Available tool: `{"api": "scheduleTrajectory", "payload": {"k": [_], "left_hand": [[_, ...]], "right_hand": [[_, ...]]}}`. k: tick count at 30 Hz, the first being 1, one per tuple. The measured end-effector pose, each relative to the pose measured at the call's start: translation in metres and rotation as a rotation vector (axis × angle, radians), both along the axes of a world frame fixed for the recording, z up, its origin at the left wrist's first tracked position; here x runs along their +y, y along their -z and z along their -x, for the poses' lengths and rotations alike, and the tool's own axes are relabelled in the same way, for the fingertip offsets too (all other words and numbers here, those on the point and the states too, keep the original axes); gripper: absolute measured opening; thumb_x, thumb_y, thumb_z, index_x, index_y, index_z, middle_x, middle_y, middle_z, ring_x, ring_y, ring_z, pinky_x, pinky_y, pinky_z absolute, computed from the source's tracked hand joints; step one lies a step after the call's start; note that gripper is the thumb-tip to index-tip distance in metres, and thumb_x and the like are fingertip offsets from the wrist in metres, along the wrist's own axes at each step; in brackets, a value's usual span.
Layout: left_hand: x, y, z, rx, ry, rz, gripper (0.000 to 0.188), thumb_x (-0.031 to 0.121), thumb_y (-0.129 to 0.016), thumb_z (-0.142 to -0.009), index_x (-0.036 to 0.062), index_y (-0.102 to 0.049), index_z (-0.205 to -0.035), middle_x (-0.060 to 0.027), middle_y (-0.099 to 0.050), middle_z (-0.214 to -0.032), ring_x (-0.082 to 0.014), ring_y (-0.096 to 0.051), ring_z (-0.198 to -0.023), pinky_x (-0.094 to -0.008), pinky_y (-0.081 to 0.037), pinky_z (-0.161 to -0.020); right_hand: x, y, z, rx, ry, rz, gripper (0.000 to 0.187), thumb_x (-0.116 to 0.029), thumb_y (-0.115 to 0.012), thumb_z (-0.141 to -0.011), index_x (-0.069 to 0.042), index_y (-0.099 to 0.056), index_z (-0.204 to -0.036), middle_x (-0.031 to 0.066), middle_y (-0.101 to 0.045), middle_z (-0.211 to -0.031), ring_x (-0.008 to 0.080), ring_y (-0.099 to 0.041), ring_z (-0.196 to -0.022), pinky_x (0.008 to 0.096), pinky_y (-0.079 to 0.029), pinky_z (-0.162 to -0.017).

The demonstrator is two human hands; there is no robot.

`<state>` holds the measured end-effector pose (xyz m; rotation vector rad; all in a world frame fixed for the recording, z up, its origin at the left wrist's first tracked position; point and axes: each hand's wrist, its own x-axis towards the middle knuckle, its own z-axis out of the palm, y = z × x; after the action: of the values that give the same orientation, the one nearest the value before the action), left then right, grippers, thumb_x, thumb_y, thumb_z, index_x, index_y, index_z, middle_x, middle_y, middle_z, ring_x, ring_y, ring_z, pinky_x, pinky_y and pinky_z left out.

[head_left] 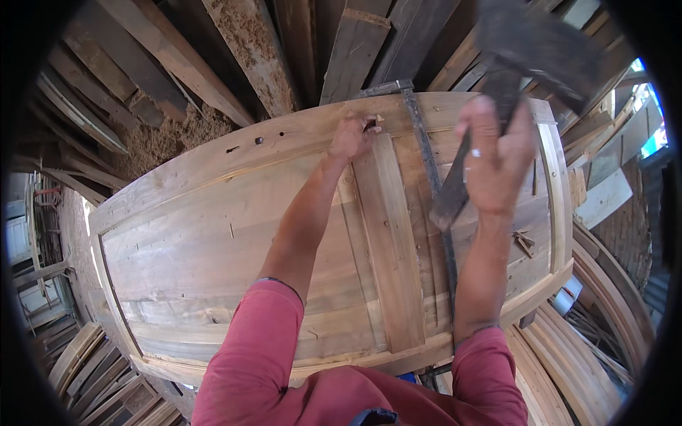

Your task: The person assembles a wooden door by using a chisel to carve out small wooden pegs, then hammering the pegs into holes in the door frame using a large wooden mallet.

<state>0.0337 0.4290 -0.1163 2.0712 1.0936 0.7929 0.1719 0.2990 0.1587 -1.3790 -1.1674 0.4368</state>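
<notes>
A wooden panelled door point(263, 213) lies flat in front of me. My right hand point(497, 156) grips the dark handle of a hammer point(543, 57), its head raised above the far right edge of the door and smeared by motion. On the far rail, where the middle crosspiece point(387, 227) meets it, rests my left hand point(349, 138). Its fingers are closed beside a dark gap and pale wood splinters; what they hold, if anything, is hidden. A long metal bar clamp point(420, 138) spans the door just right of that hand.
Stacked planks point(249, 50) lean beyond the door, with sawdust point(185, 142) among them. Small wood offcuts point(524, 243) lie on the right panel. More curved-looking boards point(561, 362) are piled at the near right, and timber point(85, 362) at the near left.
</notes>
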Motion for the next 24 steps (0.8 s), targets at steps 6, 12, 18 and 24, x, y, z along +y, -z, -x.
{"api": "scheduleTrajectory", "payload": {"k": [6, 12, 18, 24], "left_hand": [[-0.001, 0.000, -0.007, -0.023, 0.004, 0.021, 0.031, 0.019, -0.072, -0.081, 0.0027, -0.068, -0.107, -0.0222, -0.066, -0.094, -0.0375, -0.064, -0.089, -0.0423, -0.051, -0.080], [0.025, -0.008, -0.006, -0.066, 0.124, 0.072, 0.030, 0.015, -0.071, -0.081, 0.0022, -0.066, -0.108, -0.0209, -0.067, -0.100, -0.0343, -0.065, -0.093, -0.0392, -0.051, -0.083], [0.010, -0.011, 0.006, -0.284, 0.109, 0.398, 0.029, 0.014, -0.069, -0.086, 0.0039, -0.064, -0.112, -0.0103, -0.069, -0.095, -0.0168, -0.065, -0.094, -0.0299, -0.050, -0.084], [0.007, -0.008, -0.004, -0.112, 0.054, 0.311, 0.027, 0.018, -0.071, -0.084, 0.0070, -0.067, -0.109, -0.0113, -0.071, -0.092, -0.0188, -0.068, -0.085, -0.0336, -0.052, -0.078]], "right_hand": [[0.010, 0.042, 0.001, -0.374, 0.159, -0.340, 0.024, -0.015, -0.059, -0.093, 0.004, -0.051, -0.104, 0.0130, -0.061, -0.079, 0.0232, -0.060, -0.065, 0.0352, -0.050, -0.064], [0.004, 0.139, -0.021, -0.663, -0.085, 0.757, 0.038, -0.027, -0.060, -0.090, 0.008, -0.050, -0.103, 0.0318, -0.062, -0.085, 0.0493, -0.061, -0.083, 0.0542, -0.047, -0.076], [-0.014, 0.058, -0.014, -0.212, -0.003, 0.394, 0.032, -0.025, -0.060, -0.093, 0.004, -0.052, -0.101, 0.0184, -0.062, -0.075, 0.0303, -0.063, -0.063, 0.0394, -0.050, -0.062], [0.016, -0.030, 0.009, 0.003, 0.106, -0.601, 0.026, -0.023, -0.059, -0.096, 0.002, -0.050, -0.102, 0.0054, -0.058, -0.071, 0.0114, -0.055, -0.060, 0.0253, -0.046, -0.056]]}}
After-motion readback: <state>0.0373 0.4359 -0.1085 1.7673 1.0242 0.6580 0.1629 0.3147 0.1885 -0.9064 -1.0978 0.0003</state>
